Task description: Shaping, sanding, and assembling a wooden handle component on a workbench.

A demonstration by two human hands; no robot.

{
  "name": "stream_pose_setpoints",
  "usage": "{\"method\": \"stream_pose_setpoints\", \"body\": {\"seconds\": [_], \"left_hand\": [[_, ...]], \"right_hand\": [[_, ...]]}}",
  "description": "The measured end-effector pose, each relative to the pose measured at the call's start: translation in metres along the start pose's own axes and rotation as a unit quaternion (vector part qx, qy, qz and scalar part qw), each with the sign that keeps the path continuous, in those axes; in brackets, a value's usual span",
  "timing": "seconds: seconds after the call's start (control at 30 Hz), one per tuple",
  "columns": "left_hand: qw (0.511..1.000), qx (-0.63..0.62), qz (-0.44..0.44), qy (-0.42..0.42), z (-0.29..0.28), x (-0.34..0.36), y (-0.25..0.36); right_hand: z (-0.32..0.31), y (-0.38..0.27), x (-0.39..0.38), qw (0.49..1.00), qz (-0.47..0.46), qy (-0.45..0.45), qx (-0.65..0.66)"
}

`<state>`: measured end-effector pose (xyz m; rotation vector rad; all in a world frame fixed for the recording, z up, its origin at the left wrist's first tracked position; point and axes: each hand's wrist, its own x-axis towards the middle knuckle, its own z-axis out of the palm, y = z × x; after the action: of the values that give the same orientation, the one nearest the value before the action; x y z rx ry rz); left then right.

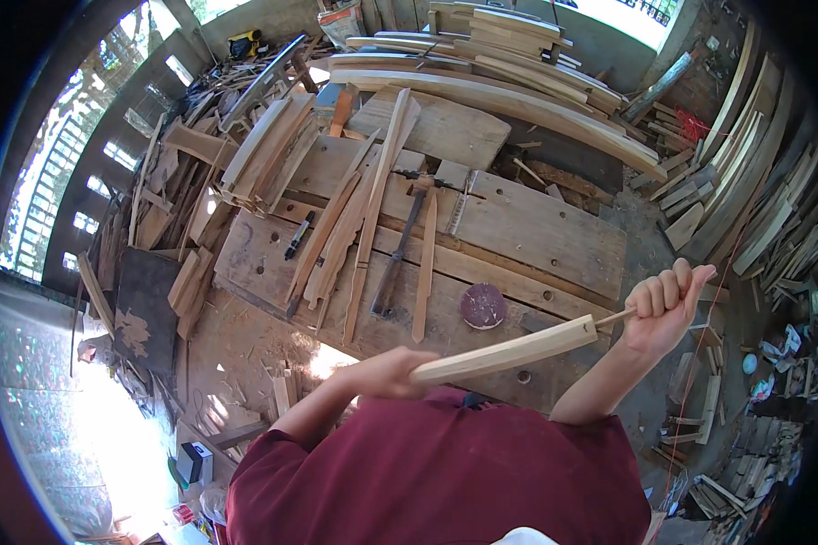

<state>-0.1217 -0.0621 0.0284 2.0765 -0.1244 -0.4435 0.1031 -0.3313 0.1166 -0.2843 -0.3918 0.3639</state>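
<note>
My left hand [389,372] is closed around the left end of a pale squared wooden bar [509,353], held above the bench's near edge. At the bar's right end a dark mark shows on the end face. My right hand [660,309] grips a thin wooden stick [614,318], whose tip meets that end face; whether it goes into the bar cannot be made out. Beyond the bar, a round dark-purple disc [483,307] lies on the wooden workbench [554,234]. Left of the disc are a pointed wooden slat [425,272] and a dark long-handled tool [398,263].
Several shaped wooden strips [373,218] and a black marker-like tool [297,236] lie on the bench's left part. Long curved boards [500,91] are stacked at the back. More timber [736,173] leans at the right, and offcuts [191,282] crowd the left side.
</note>
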Motion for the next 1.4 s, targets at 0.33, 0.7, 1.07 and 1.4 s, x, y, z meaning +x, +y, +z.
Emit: {"method": "stream_pose_setpoints", "body": {"seconds": [0.33, 0.7, 1.07, 1.4], "left_hand": [[0.963, 0.179, -0.042, 0.198, 0.006, 0.005, 0.013], [0.932, 0.083, -0.15, 0.32, -0.02, -0.016, -0.062], [0.937, 0.131, 0.001, 0.323, -0.006, 0.024, -0.044], [0.916, 0.136, 0.064, 0.372, 0.002, 0.023, -0.067]], "right_hand": [[-0.001, -0.005, 0.01, 0.999, -0.028, -0.013, -0.034], [-0.021, -0.069, 0.015, 0.984, -0.15, -0.004, -0.1], [-0.026, 0.024, 0.03, 0.983, -0.177, 0.029, -0.042], [0.028, 0.021, 0.019, 0.988, -0.116, -0.089, 0.053]]}}
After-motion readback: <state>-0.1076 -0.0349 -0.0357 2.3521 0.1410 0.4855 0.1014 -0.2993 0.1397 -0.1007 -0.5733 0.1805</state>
